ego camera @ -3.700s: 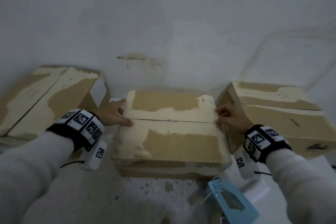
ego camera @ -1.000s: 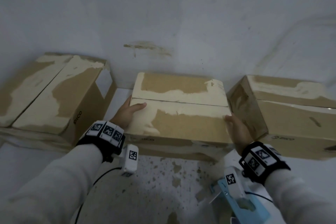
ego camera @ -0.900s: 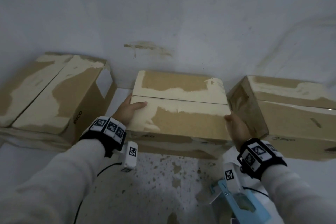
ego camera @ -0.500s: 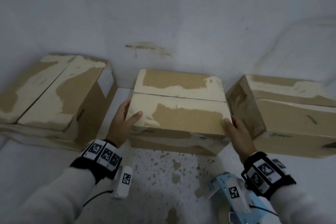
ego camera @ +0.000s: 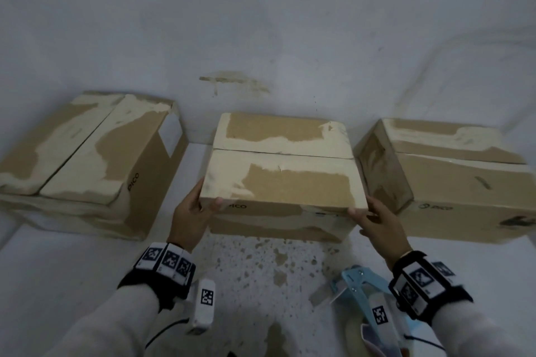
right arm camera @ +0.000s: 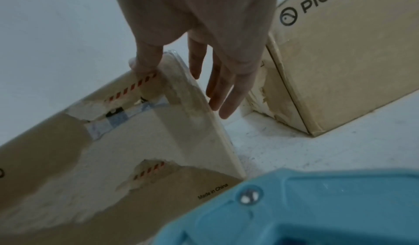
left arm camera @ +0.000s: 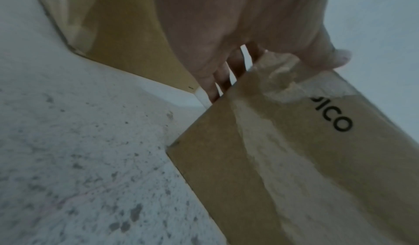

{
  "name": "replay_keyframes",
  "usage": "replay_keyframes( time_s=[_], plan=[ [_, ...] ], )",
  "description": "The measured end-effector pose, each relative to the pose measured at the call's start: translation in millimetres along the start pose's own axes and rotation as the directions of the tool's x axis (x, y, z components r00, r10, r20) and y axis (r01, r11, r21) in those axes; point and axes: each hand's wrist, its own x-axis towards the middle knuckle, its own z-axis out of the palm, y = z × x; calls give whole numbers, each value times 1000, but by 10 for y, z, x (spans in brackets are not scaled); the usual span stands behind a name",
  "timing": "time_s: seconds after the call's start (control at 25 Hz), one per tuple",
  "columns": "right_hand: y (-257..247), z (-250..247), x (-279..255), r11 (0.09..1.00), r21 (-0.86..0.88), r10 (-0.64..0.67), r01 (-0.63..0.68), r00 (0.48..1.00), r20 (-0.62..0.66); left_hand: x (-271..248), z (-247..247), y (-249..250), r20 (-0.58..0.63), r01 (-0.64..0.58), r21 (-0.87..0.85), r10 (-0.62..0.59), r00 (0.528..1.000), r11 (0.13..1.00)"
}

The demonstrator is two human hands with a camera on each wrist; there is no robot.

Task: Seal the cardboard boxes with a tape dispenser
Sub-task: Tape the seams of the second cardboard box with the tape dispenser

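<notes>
The middle cardboard box (ego camera: 284, 182) stands shut, a bare seam running across its torn, pale-patched top. My left hand (ego camera: 194, 211) holds its near left corner, thumb on the front face and fingers (left arm camera: 217, 80) down the left side. At the near right corner my right hand (ego camera: 374, 220) touches the box with its thumb (right arm camera: 145, 64) while its straight fingers (right arm camera: 226, 91) hang beside the box's right side. The blue tape dispenser (ego camera: 359, 293) lies on the floor under my right wrist; neither hand holds it.
A second box (ego camera: 87, 153) sits to the left and a third (ego camera: 449, 182) close on the right, both against the white wall. A narrow gap separates each from the middle box. The speckled floor (ego camera: 261, 269) lies in front.
Both hands have slid back along the middle box's sides from near the seam to its near corners. The dispenser has not moved.
</notes>
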Motion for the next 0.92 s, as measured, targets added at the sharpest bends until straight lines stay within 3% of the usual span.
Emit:
replay_keyframes(
  time_s=[0.12,0.28,0.44,0.64,0.92],
  plan=[
    [93,-24,16,1000,-2,14,-14,998,-59,13,-60,-67,-41,38,-65,-41,998,997],
    [154,-66,13,987,136,98,-89,993,-58,50,-152,-147,2,146,-200,-148,989,969],
    [198,-139,6,976,181,131,-119,990,-54,31,-176,-244,-48,199,-252,-218,975,947],
    [196,-146,-22,971,228,107,-77,987,-123,38,-122,-223,-89,211,-327,-253,963,921],
    [206,-103,-40,992,123,33,-14,987,-158,55,-119,-181,-188,175,-350,-252,949,920]
  ],
)
